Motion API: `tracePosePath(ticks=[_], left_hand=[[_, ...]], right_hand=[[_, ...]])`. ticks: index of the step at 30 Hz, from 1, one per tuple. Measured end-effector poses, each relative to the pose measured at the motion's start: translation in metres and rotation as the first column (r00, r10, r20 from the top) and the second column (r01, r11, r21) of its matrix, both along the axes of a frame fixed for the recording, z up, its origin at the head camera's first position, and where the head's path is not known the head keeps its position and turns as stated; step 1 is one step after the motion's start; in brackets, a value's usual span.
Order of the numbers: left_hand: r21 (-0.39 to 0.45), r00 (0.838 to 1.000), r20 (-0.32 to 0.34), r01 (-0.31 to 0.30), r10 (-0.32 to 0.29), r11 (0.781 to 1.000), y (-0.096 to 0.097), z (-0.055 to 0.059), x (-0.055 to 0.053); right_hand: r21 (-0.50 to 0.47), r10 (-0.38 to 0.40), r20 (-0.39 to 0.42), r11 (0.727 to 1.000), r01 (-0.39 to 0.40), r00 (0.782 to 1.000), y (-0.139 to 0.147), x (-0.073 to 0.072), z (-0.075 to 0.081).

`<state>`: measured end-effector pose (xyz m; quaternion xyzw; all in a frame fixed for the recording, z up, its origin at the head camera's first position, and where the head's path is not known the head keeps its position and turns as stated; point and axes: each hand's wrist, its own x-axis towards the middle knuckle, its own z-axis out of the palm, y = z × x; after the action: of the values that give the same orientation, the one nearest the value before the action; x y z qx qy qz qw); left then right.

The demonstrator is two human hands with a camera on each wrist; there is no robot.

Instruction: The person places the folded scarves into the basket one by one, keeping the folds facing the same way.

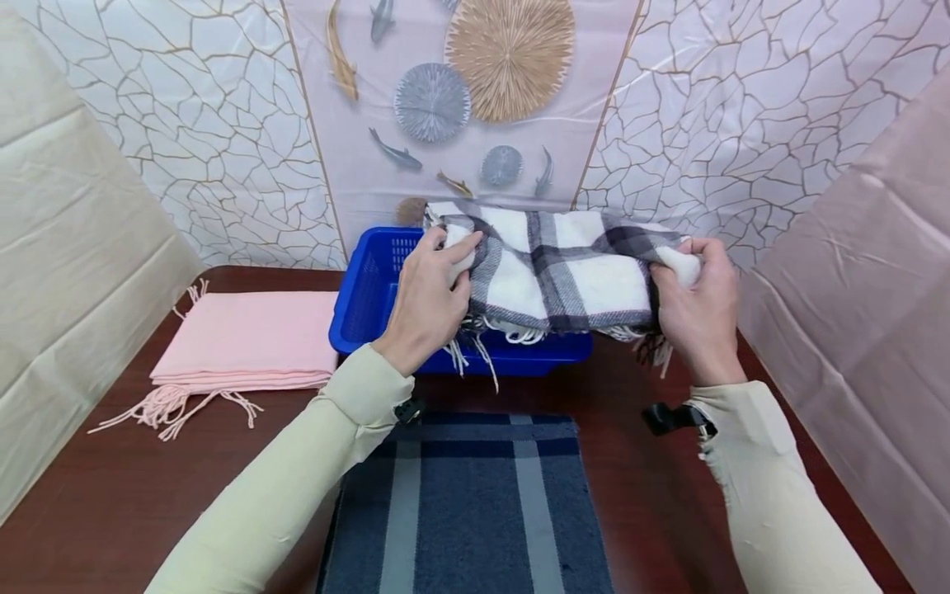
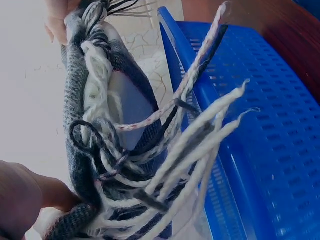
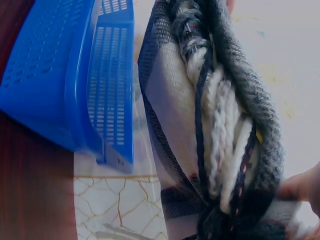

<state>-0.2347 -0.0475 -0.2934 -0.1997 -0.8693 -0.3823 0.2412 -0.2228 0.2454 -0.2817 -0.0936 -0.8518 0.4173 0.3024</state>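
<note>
A folded black, grey and white plaid scarf (image 1: 552, 268) with fringed ends hangs in the air between my two hands. My left hand (image 1: 430, 297) grips its left end, thumb and fingers closed on the cloth. At the right end, my right hand (image 1: 701, 305) pinches the other edge. Beneath and behind the scarf stands a blue plastic basket (image 1: 349, 318), its right part covered from the head camera. Fringe strands (image 2: 200, 145) dangle beside the basket wall in the left wrist view. The right wrist view shows more twisted fringe (image 3: 220, 130) along the folded edge.
A folded pink scarf (image 1: 252, 338) with tassels lies on the brown table (image 1: 646, 511) left of the basket. Nearer the front is a dark blue cloth (image 1: 467, 511) with lighter stripes. Fabric walls (image 1: 853, 206) close in the sides, and a patterned backdrop (image 1: 223, 107) stands behind.
</note>
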Motion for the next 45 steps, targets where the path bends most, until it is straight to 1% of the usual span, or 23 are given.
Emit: tracePosePath(ticks=[6,11,14,17,22,28,31,39,45], left_hand=[[0.043,0.999,0.01,-0.041,0.041,0.998,-0.019,-0.003,0.0],[0.051,0.998,0.02,-0.068,0.067,0.996,-0.031,-0.007,0.0],[0.054,0.997,0.023,-0.074,0.073,0.996,-0.037,-0.009,-0.003],[0.064,0.996,0.029,-0.084,0.082,0.994,-0.044,-0.01,-0.006],[0.091,0.993,0.055,-0.108,0.103,0.99,-0.057,-0.013,-0.009],[0.106,0.987,0.106,-0.128,0.117,0.986,-0.069,-0.018,-0.012],[0.11,0.983,0.126,-0.145,0.131,0.983,-0.075,-0.021,-0.013],[0.074,0.97,0.17,-0.192,0.177,0.979,-0.089,-0.032,-0.017],[0.05,0.957,0.209,-0.217,0.202,0.975,-0.093,-0.041,-0.019]], right_hand=[[-0.032,0.051,-0.015,0.998,-0.052,0.999,-0.019,-0.005,-0.006],[-0.033,0.094,-0.031,0.995,-0.095,0.995,-0.033,-0.009,-0.012],[-0.022,0.113,-0.046,0.993,-0.114,0.992,-0.038,-0.012,-0.013],[-0.02,0.132,-0.044,0.991,-0.133,0.99,-0.043,-0.016,-0.015],[-0.027,0.17,-0.032,0.985,-0.171,0.985,-0.052,-0.021,-0.018],[-0.022,0.179,-0.009,0.984,-0.179,0.984,-0.062,-0.025,-0.025],[-0.019,0.197,-0.004,0.98,-0.197,0.98,-0.066,-0.028,-0.029],[0.016,0.239,0.056,0.971,-0.24,0.97,-0.074,-0.032,-0.044],[0.04,0.235,0.091,0.97,-0.239,0.968,-0.078,-0.035,-0.054]])
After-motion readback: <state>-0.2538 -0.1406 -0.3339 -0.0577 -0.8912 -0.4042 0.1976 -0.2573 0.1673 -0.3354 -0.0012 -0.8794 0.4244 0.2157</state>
